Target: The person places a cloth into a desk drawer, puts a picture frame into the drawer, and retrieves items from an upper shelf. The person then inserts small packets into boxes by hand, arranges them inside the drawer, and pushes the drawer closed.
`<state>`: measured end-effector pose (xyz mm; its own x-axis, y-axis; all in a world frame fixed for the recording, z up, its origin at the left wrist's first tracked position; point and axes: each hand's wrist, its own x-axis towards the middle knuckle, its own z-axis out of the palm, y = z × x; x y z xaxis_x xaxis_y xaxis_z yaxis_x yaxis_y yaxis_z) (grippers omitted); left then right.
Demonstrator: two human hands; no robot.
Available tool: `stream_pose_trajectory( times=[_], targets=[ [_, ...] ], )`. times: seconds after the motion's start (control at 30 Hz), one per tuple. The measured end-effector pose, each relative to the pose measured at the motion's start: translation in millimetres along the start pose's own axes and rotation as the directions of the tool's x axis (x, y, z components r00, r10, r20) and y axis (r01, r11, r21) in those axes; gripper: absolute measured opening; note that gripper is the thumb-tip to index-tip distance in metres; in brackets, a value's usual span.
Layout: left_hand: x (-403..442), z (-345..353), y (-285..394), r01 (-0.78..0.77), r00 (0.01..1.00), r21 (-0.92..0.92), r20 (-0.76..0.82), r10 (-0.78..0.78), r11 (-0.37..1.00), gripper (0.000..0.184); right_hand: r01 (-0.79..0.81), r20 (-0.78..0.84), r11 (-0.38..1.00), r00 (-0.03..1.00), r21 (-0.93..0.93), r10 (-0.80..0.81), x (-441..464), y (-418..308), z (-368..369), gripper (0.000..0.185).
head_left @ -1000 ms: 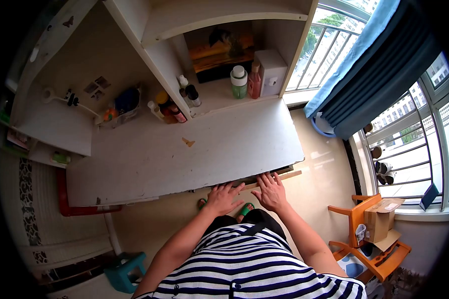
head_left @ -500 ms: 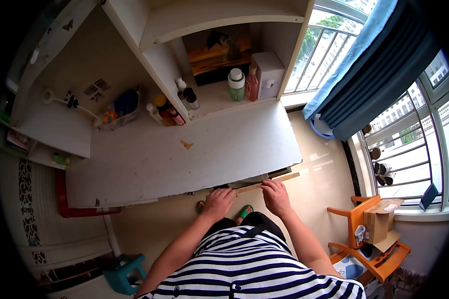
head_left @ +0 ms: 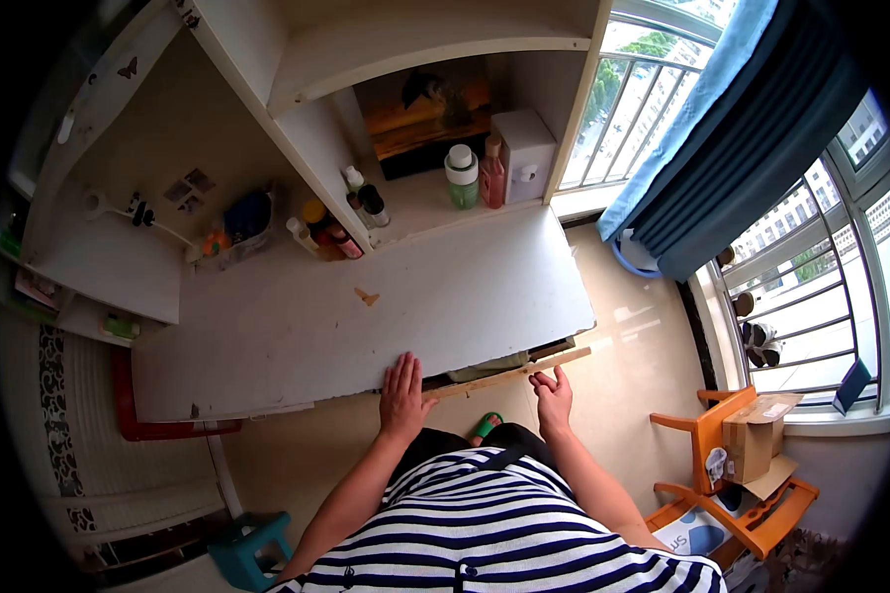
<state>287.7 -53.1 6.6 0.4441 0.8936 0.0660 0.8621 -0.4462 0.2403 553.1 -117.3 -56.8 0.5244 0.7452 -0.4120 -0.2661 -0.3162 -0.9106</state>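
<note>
A drawer [head_left: 509,378] stands partly pulled out under the front edge of the white desk [head_left: 445,296]. Through the gap a greenish-grey item [head_left: 485,368] shows inside, too hidden to name. My left hand [head_left: 402,395] rests with its fingers stretched out together over the desk's front edge, thumb out toward the drawer's left end. At the right part of the drawer front is my right hand [head_left: 554,397], fingers apart and partly bent, holding nothing visible. Whether its fingertips touch the wood I cannot tell.
Bottles [head_left: 462,178] and a white box [head_left: 524,153] stand in the shelf unit above the desk. An orange chair [head_left: 707,435] with a cardboard box [head_left: 752,440] is at the right. A teal stool [head_left: 242,553] stands at lower left, a blue curtain [head_left: 732,148] by the window.
My left hand has left the drawer front and moved left and up onto the desk edge, its fingers straightened. My right hand has come off its grip and lowered slightly. The drawer gap looks slightly wider.
</note>
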Motion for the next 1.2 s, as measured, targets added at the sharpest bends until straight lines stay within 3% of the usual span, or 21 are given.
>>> stream_pose_trajectory(
  times=[0.13,0.33,0.4,0.63,0.7,0.73,0.83,1.03,1.17,1.2],
  targets=[
    [2.9,4.7,-2.4,-0.007,0.999,0.021,-0.031,0.008,1.0,0.08,0.066,0.036,0.983,0.998,-0.174,-0.06,8.6,-3.8,1.3,0.058],
    [16.8,4.2,-2.4,-0.036,0.989,0.068,-0.142,0.045,0.997,0.073,0.066,0.076,0.985,0.996,-0.162,-0.055,19.8,-21.8,12.5,0.057],
    [23.1,6.5,-2.8,-0.049,0.967,0.067,-0.245,0.064,0.997,0.072,0.089,0.094,0.986,0.993,-0.144,-0.076,24.3,-25.0,16.3,0.056],
    [29.0,13.7,-7.6,-0.027,0.962,0.096,-0.268,0.052,0.995,0.072,0.106,0.145,0.99,0.985,-0.09,-0.092,34.8,-24.2,18.6,0.051],
    [28.0,12.9,-5.2,-0.043,0.954,0.094,-0.291,0.069,0.995,0.06,0.096,0.156,0.994,0.984,-0.051,-0.087,35.0,-23.3,18.6,0.051],
    [27.9,17.4,-8.7,-0.043,0.956,0.119,-0.284,0.076,0.992,0.072,0.091,0.153,0.994,0.985,-0.06,-0.081,35.6,-23.4,18.9,0.05],
    [28.3,13.1,-6.8,-0.036,0.96,0.107,-0.271,0.064,0.994,0.071,0.08,0.174,0.994,0.983,-0.078,-0.065,34.0,-26.7,18.5,0.052],
    [24.8,8.4,-8.9,-0.021,0.947,0.151,-0.315,0.068,0.988,0.051,0.016,0.164,0.995,0.986,-0.103,0.001,29.6,-27.1,19.3,0.067],
    [9.3,-1.4,-7.8,-0.019,0.968,0.071,-0.249,0.036,0.997,0.044,0.044,0.264,0.99,0.965,-0.135,-0.006,20.3,-20.7,24.5,0.059],
    [3.6,-2.7,-7.0,-0.02,0.974,0.091,-0.222,0.04,0.996,0.045,0.009,0.352,0.983,0.934,-0.184,0.058,15.5,-23.0,27.5,0.052]
  ],
)
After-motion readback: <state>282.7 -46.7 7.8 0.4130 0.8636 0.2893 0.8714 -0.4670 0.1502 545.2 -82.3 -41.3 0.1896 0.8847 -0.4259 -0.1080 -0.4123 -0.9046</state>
